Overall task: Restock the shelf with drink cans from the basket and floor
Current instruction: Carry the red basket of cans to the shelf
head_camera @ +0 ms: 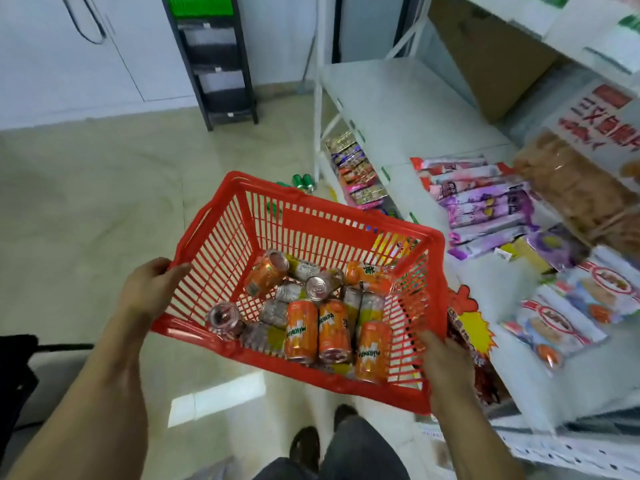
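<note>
I hold a red plastic basket [346, 220] in the air in front of me, above the floor. My left hand [149, 289] grips its left rim and my right hand [446, 365] grips its right rim. Inside lie several drink cans: orange ones [301, 327] and silver-and-yellow ones [273, 311], jumbled on their sides. Green cans [304, 182] lie on the floor beyond the basket, by the foot of the shelf. The white shelf [398, 109] stands to the right, its far section bare.
Snack packets [485, 209] cover the near part of the shelf on the right, and more packets [356, 174] sit on a lower level. A black rack [221, 64] stands against the back wall. A cardboard box [498, 60] sits on the shelf's far end. My shoes [306, 445] are below the basket.
</note>
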